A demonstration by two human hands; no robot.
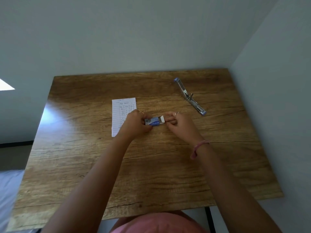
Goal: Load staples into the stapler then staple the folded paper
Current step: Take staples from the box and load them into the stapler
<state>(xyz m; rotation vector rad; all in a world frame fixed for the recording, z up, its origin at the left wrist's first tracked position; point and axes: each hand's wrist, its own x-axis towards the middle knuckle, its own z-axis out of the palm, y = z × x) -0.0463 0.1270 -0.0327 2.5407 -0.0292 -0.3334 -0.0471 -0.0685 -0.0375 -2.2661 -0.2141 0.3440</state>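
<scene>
Head view, read from left to right. At the far left a bright patch of light (5, 84) falls on the wall, and a pale surface at the lower left corner is cut off by the frame edge; what it is cannot be told. The wooden table (84, 165) fills the middle of the view, with its near edge partly hidden behind the person's arms and pink clothing (158, 223).

The folded paper (122, 106), lined and bearing handwriting too small to read, lies flat on the table left of centre; its lower right part is covered by the left hand (137, 122). That hand's fingers are curled round the left end of the staple box (154, 121), a small blue and white carton whose printing is blurred. The box's right end is open, with a white flap standing up. The right hand (179, 124) meets that open end with its fingers bent inward; whether they pinch the flap, the inner tray or a strip of staples is hidden by the fingers themselves. Each hand wears a ring, and a pink bracelet (199, 147) circles the right wrist.

Further right and toward the far edge, well apart from both hands, the stapler (189, 96) lies on the table swung fully open, its two metal arms in a long line with blue tips. Staples inside it cannot be made out.
</scene>
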